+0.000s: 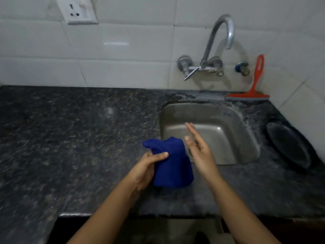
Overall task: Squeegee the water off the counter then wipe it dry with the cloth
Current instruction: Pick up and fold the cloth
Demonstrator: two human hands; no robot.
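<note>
Deep-blue bunched cloth [173,166] sits at 6 o'clock from the middle of the view. It is held over the black speckled granite counter [70,138] at the near left corner of the sink, and I cannot tell whether its lower edge touches the stone. The left hand [146,169], at the cloth's 9 o'clock, grips it with the thumb curled over the front fold. The right hand [198,152], at the cloth's 3 o'clock, is flat with straight fingers, palm turned toward the cloth and just beside it; contact is unclear. Beyond the hands lies the square stainless-steel sink [175,117]. At 2 o'clock the red plastic squeegee [253,88] stands on its blade behind the sink, its handle leaning on the white tiled wall [123,50]. A curved metal tap [218,46] rises at 1 o'clock, and a dark round plate [288,145] lies at 3 o'clock.
</note>
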